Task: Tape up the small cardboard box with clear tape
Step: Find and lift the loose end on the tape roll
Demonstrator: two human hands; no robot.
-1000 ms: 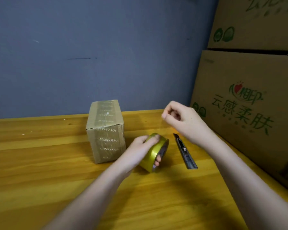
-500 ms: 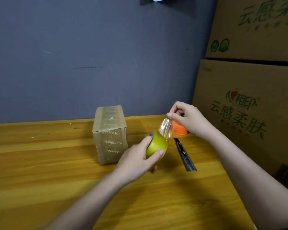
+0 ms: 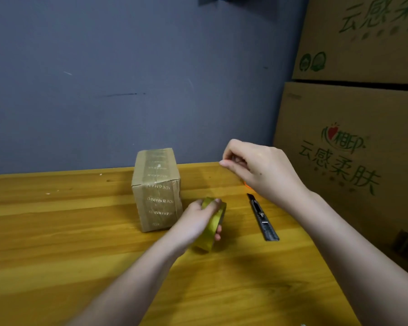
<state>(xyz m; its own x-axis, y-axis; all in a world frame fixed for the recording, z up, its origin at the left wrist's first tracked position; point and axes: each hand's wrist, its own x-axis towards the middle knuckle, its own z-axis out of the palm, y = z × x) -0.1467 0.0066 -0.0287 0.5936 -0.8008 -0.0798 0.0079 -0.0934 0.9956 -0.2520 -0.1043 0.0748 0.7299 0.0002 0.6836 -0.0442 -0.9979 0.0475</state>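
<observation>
The small cardboard box (image 3: 156,189) stands upright on the wooden table (image 3: 57,231), with printed tape over its top and front. Just right of it, my left hand (image 3: 198,220) grips the yellowish roll of clear tape (image 3: 210,234), held on edge close to the tabletop. My right hand (image 3: 257,170) is raised above and right of the roll, its fingers pinched on the free end of the tape. A faint clear strip (image 3: 218,184) stretches from the roll up to those fingers.
A black utility knife (image 3: 262,217) lies on the table right of the roll, blade end pointing away. A small orange object (image 3: 246,184) peeks out under my right hand. Large printed cartons (image 3: 353,161) are stacked along the right. A grey wall stands behind.
My right hand has pulled the tape end higher and farther from the roll, lengthening the strip. My left hand has lowered the roll toward the table.
</observation>
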